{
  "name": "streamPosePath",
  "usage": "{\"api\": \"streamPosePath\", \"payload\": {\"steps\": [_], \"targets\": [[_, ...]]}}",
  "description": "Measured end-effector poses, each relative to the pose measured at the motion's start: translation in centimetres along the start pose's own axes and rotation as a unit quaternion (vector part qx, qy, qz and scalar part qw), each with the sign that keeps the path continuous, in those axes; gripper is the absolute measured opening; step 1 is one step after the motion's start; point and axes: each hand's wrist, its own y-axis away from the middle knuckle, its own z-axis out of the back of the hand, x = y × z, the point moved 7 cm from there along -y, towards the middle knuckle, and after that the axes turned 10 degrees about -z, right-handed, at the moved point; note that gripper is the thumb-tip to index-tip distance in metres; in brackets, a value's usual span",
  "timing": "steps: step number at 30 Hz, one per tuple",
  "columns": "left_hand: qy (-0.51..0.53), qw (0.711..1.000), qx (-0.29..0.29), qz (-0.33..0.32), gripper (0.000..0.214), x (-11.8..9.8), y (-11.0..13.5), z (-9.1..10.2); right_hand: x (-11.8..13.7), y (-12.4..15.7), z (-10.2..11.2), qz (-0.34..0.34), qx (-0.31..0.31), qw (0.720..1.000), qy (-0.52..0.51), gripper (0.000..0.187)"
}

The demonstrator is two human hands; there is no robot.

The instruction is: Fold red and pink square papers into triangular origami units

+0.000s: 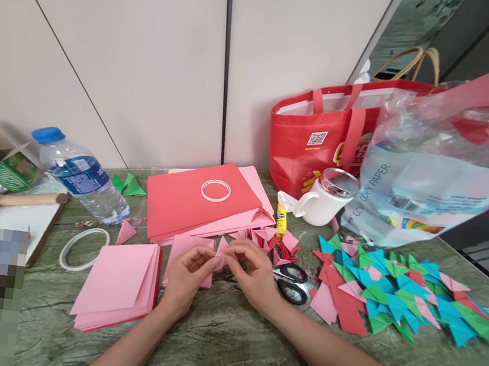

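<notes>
My left hand [186, 277] and my right hand [251, 276] meet over the green marbled table [225, 341], and both pinch a small pink paper piece [221, 252] between the fingertips. A stack of pink square sheets [118, 283] lies just left of my left hand. More pink sheets [183, 247] lie under and behind the hands. Several small folded pink and red pieces [271, 238] sit just beyond my right hand. Black-handled scissors [292, 283] rest right beside my right hand.
A stack of red sheets [193, 200] carries a tape ring [215, 190]. Another tape ring [81, 246], a water bottle [78, 177], a glue stick [281, 219], a white mug [326, 202], a red bag [316, 138] and a plastic bag [427, 181] stand around. Folded coloured pieces [396, 290] cover the right side.
</notes>
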Motion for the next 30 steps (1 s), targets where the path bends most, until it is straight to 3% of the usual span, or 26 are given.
{"api": "streamPosePath", "payload": {"steps": [5, 11, 15, 18, 25, 30], "targets": [[0.023, 1.000, -0.006, 0.000, 0.015, 0.0, 0.0, 0.1, 0.3, 0.1, -0.2, 0.000, 0.018, 1.000, 0.011, 0.018], [0.051, 0.998, -0.017, -0.013, 0.024, 0.0, -0.1, 0.4, -0.1, 0.1, 0.0, -0.014, -0.002, 1.000, 0.000, 0.004], [0.053, 0.998, -0.027, -0.024, 0.023, -0.1, -0.1, 0.7, -0.5, 0.1, -0.3, -0.032, 0.014, 0.999, 0.024, 0.021], [0.047, 0.997, -0.042, -0.035, 0.021, -0.1, 0.0, 1.0, -0.7, 0.1, -0.3, -0.044, 0.018, 0.998, 0.033, 0.024], [-0.070, 0.994, -0.003, -0.087, 0.014, -1.5, 0.1, 0.3, -0.7, 0.0, -0.1, -0.051, 0.006, 0.999, 0.010, 0.013], [-0.127, 0.979, -0.011, -0.157, 0.006, -3.3, 0.4, 0.3, -0.1, 0.1, -0.1, -0.023, 0.010, 1.000, 0.019, 0.008]]}}
